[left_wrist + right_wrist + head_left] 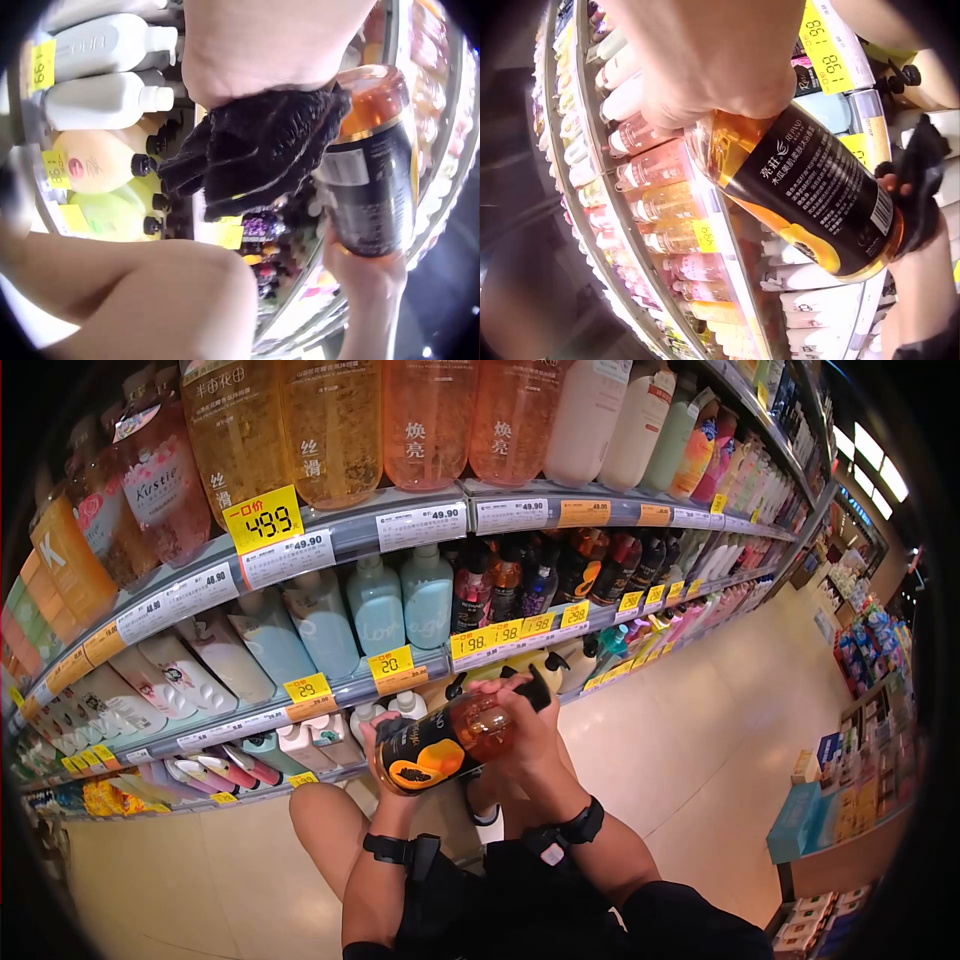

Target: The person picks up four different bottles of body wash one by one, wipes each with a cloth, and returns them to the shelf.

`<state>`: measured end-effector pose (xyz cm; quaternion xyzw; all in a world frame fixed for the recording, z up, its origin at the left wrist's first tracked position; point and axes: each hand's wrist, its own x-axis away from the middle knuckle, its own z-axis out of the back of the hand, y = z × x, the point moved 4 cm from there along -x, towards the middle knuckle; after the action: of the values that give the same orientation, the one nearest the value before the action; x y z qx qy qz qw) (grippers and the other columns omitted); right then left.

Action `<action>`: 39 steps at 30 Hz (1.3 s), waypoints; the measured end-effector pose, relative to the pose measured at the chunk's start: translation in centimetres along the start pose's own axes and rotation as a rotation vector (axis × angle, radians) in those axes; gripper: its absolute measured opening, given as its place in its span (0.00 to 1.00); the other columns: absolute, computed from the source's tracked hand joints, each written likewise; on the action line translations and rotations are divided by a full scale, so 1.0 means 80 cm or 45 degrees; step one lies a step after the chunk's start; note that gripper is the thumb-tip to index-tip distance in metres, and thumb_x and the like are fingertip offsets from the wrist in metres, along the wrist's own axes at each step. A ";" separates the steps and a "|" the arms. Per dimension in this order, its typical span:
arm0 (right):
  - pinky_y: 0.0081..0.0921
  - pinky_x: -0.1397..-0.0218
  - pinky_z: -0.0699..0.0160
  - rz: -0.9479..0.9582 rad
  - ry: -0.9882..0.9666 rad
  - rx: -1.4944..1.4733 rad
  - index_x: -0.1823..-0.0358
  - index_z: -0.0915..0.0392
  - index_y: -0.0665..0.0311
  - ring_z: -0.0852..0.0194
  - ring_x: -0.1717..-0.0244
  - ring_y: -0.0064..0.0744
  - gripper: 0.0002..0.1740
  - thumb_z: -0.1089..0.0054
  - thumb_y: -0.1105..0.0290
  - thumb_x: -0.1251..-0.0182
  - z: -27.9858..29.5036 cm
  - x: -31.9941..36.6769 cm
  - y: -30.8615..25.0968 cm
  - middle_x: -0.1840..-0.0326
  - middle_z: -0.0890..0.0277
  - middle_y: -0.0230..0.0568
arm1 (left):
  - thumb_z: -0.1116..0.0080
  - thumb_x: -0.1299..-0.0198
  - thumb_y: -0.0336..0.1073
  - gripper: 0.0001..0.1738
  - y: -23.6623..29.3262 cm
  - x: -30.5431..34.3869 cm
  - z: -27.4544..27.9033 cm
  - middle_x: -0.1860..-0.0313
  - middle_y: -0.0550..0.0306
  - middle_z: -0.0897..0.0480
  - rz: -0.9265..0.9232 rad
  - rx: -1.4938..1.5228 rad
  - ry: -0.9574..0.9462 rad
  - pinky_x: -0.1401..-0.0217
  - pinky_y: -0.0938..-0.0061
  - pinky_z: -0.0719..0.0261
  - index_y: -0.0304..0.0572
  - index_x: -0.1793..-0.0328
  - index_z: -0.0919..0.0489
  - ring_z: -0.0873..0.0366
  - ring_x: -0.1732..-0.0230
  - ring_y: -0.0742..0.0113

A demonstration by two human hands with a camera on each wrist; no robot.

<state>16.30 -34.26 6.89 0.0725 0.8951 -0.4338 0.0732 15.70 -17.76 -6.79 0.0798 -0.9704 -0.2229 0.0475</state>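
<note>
An amber body wash bottle point(440, 745) with a black papaya label and a black pump point(540, 688) is held tilted before the lower shelves. My right hand point(525, 732) grips it around the upper part near the pump. At the base end, my left hand point(372, 740) holds the bottle from beside and beneath, partly hidden behind it. Dark crumpled fabric point(262, 150) sits at the left hand in the left wrist view. White label text point(810, 176) faces the right wrist camera.
Shelves packed with bottles stand close in front, their price-tag edge point(420, 525) running across. Similar dark-labelled bottles point(500, 585) stand on the middle shelf. One bent knee point(325, 820) is left of the arms. Boxed goods point(850, 800) stand across the aisle floor point(660, 760).
</note>
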 end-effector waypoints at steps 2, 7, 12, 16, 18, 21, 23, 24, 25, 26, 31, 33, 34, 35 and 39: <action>0.39 0.47 0.24 0.044 0.099 -0.189 0.67 0.33 0.67 0.22 0.54 0.44 0.07 0.43 0.76 0.43 0.001 -0.001 -0.019 0.63 0.23 0.50 | 0.64 0.29 0.55 0.24 -0.005 -0.008 0.014 0.65 0.60 0.23 -0.165 -0.490 -0.004 0.53 0.76 0.24 0.42 0.53 0.28 0.23 0.62 0.70; 0.40 0.46 0.24 0.584 0.144 0.110 0.65 0.32 0.64 0.23 0.51 0.44 0.04 0.48 0.73 0.38 0.063 -0.033 -0.127 0.60 0.23 0.51 | 0.65 0.28 0.50 0.22 0.025 0.013 -0.010 0.75 0.61 0.26 0.012 -0.765 0.279 0.76 0.81 0.30 0.41 0.58 0.26 0.30 0.79 0.76; 0.32 0.43 0.29 1.022 0.311 0.758 0.67 0.30 0.70 0.23 0.51 0.38 0.03 0.47 0.78 0.38 0.128 -0.077 -0.215 0.56 0.22 0.50 | 0.66 0.28 0.52 0.24 0.055 0.023 0.002 0.81 0.61 0.28 -0.006 -0.715 0.324 0.84 0.81 0.33 0.41 0.60 0.26 0.32 0.86 0.75; 0.24 0.47 0.26 1.098 0.284 0.914 0.62 0.27 0.71 0.24 0.53 0.28 0.05 0.44 0.79 0.38 0.151 -0.148 -0.212 0.56 0.22 0.45 | 0.66 0.28 0.52 0.24 0.062 0.032 0.004 0.80 0.59 0.27 0.021 -0.779 0.328 0.83 0.80 0.31 0.41 0.59 0.27 0.30 0.85 0.74; 0.23 0.48 0.26 1.073 0.268 0.920 0.62 0.27 0.71 0.23 0.54 0.27 0.05 0.43 0.79 0.38 0.161 -0.186 -0.204 0.56 0.22 0.44 | 0.66 0.28 0.52 0.24 0.067 0.037 0.010 0.78 0.58 0.27 0.049 -0.818 0.360 0.83 0.79 0.29 0.41 0.59 0.27 0.30 0.84 0.74; 0.21 0.49 0.26 1.127 0.273 0.947 0.63 0.27 0.71 0.23 0.57 0.25 0.05 0.42 0.79 0.38 0.154 -0.224 -0.187 0.58 0.21 0.41 | 0.66 0.28 0.53 0.24 0.075 0.044 0.030 0.77 0.57 0.26 0.016 -0.875 0.449 0.83 0.79 0.28 0.41 0.59 0.27 0.29 0.84 0.74; 0.21 0.49 0.26 1.143 0.184 1.036 0.62 0.27 0.70 0.24 0.58 0.23 0.05 0.42 0.79 0.39 0.158 -0.243 -0.176 0.60 0.20 0.39 | 0.66 0.29 0.53 0.24 0.079 0.049 0.020 0.76 0.57 0.26 0.035 -0.844 0.451 0.83 0.79 0.28 0.41 0.59 0.27 0.29 0.84 0.73; 0.20 0.49 0.27 1.092 0.164 1.024 0.63 0.27 0.70 0.24 0.59 0.22 0.05 0.41 0.79 0.40 0.163 -0.254 -0.168 0.61 0.20 0.39 | 0.67 0.29 0.53 0.24 0.082 0.048 0.024 0.76 0.57 0.26 0.021 -0.861 0.463 0.83 0.79 0.27 0.41 0.58 0.27 0.29 0.83 0.73; 0.19 0.50 0.27 1.122 0.108 1.089 0.64 0.27 0.70 0.24 0.59 0.22 0.06 0.40 0.79 0.41 0.159 -0.258 -0.162 0.62 0.20 0.38 | 0.67 0.28 0.53 0.24 0.084 0.048 0.028 0.76 0.57 0.26 0.004 -0.877 0.477 0.82 0.79 0.27 0.41 0.58 0.27 0.28 0.83 0.73; 0.18 0.51 0.27 1.100 0.113 1.090 0.64 0.27 0.69 0.25 0.61 0.21 0.06 0.40 0.79 0.41 0.157 -0.261 -0.155 0.63 0.21 0.37 | 0.67 0.28 0.53 0.24 0.085 0.047 0.032 0.76 0.57 0.27 0.024 -0.878 0.473 0.82 0.78 0.26 0.41 0.57 0.27 0.28 0.83 0.73; 0.16 0.57 0.29 1.019 0.150 1.204 0.66 0.27 0.70 0.28 0.65 0.17 0.07 0.39 0.77 0.43 0.159 -0.280 -0.138 0.67 0.23 0.32 | 0.67 0.28 0.53 0.24 0.083 0.050 0.044 0.75 0.56 0.26 0.061 -0.927 0.500 0.82 0.77 0.25 0.41 0.57 0.27 0.27 0.82 0.73; 0.15 0.60 0.30 0.881 0.140 1.245 0.65 0.27 0.71 0.30 0.66 0.16 0.09 0.39 0.75 0.45 0.181 -0.297 -0.130 0.70 0.25 0.31 | 0.67 0.28 0.53 0.24 0.082 0.049 0.043 0.75 0.56 0.26 0.082 -0.955 0.508 0.82 0.77 0.25 0.41 0.57 0.28 0.27 0.82 0.72; 0.16 0.61 0.30 0.914 0.210 1.302 0.62 0.26 0.72 0.29 0.67 0.17 0.12 0.39 0.74 0.48 0.175 -0.294 -0.128 0.69 0.24 0.32 | 0.67 0.28 0.53 0.24 0.080 0.049 0.042 0.75 0.56 0.26 0.101 -0.941 0.497 0.81 0.77 0.25 0.41 0.57 0.27 0.27 0.82 0.72; 0.16 0.61 0.30 0.911 0.210 1.305 0.62 0.26 0.72 0.29 0.67 0.17 0.12 0.39 0.74 0.48 0.174 -0.298 -0.129 0.69 0.24 0.32 | 0.67 0.28 0.53 0.24 0.079 0.049 0.042 0.75 0.57 0.26 0.119 -0.928 0.489 0.80 0.77 0.25 0.41 0.57 0.27 0.27 0.81 0.72; 0.22 0.59 0.26 0.806 0.219 1.314 0.57 0.25 0.76 0.23 0.65 0.26 0.17 0.36 0.73 0.48 0.165 -0.326 -0.122 0.65 0.20 0.43 | 0.66 0.28 0.51 0.23 0.076 0.046 0.047 0.74 0.57 0.26 0.100 -0.970 0.446 0.77 0.78 0.24 0.41 0.57 0.26 0.26 0.80 0.71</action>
<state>40.88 -52.36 11.33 0.3958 0.5072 -0.7613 0.0814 10.81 -11.41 -7.25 0.0562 -0.7983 -0.5468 0.2462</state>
